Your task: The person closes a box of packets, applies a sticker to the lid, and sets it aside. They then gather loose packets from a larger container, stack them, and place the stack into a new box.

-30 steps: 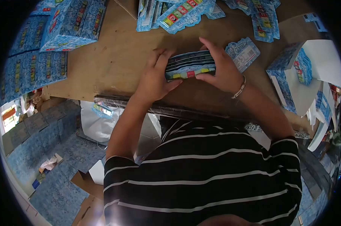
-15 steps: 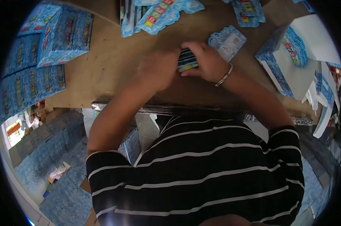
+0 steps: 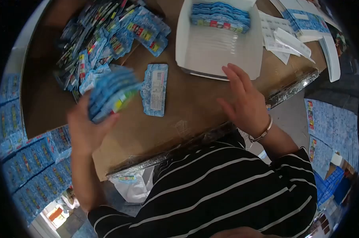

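Note:
My left hand is closed round a stack of blue cards, fanned and blurred by motion, with a green and yellow strip along the lower edge. Fingers apart and holding nothing, my right hand hovers at the near right corner of an open white box. A row of the same blue packs stands at the far end of that box. Between my hands a single blue card lies on the table, its printed white label facing up.
A large heap of loose blue packs covers the far left of the cardboard-topped table. White printed papers and a blue carton lie right of the box. Stacked blue boxes stand left below the table edge.
My view has turned. Both hands were together around the stack; now the left alone carries it off to the left. My right hand has let go and moved to the box.

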Tool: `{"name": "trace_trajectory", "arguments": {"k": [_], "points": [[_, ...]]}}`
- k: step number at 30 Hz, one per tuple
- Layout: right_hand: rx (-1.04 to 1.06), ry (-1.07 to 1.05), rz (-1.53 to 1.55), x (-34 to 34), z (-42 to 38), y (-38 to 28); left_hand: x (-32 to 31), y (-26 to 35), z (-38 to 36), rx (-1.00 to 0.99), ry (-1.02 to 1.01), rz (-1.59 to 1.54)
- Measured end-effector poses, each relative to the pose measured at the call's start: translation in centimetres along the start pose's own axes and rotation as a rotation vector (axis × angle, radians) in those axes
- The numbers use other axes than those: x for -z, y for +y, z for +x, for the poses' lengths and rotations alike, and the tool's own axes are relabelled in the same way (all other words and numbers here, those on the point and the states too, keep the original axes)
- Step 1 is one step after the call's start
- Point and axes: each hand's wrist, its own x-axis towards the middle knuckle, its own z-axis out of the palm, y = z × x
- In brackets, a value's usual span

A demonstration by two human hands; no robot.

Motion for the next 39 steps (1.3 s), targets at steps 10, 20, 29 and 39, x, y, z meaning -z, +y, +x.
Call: {"name": "trace_trajectory", "arguments": {"k": [10,20,29,39], "points": [[0.011,0.101,0.059,0.9,-2.2,3.0,-14.0,14.5,18.1,-0.693,-0.304,0.404],[0.096,-0.014,0.126,1.0,-2.2,4.5,-17.7,14.2,20.7,-0.627,-0.341,0.440],[0.120,-0.036,0.138,0.8,-2.0,4.8,-19.1,13.9,19.6,-0.945,0.150,0.590],[0.056,-0.078,0.130,1.2,-2.0,4.2,-19.5,14.7,19.9,-0.799,-0.108,0.709]]}}
